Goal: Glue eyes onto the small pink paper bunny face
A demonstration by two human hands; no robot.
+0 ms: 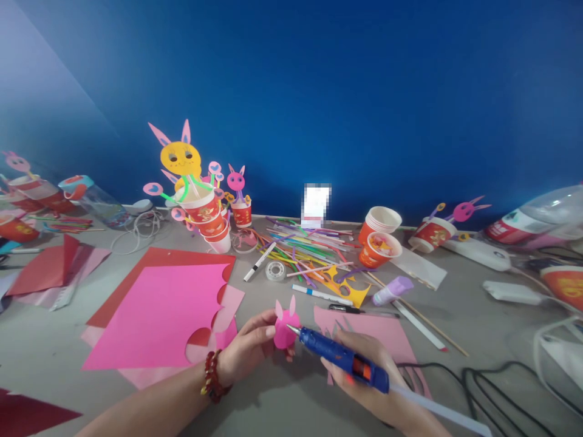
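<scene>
A person's two bare hands worked low over a grey table (455, 303) set against a deep blue wall (364, 91). The left hand (248, 349), with a dark red beaded bracelet (212, 376) at the wrist, pinched a small pink paper rabbit-head cutout with two ears (286, 325) between thumb and fingers, holding it upright just above the table. The right hand (364, 367) was wrapped around a blue hot-glue gun (341, 358), its metal tip touching the cutout's right edge. A large bright pink paper sheet with scalloped cuts (159, 315) lay left of the hands, over a red paper sheet (155, 258). Behind lay a scatter of coloured straws (305, 249), a roll of clear tape (276, 271) and red patterned paper cups (380, 249). A yellow paper rabbit face on a cup (181, 158) stood farther back.
</scene>
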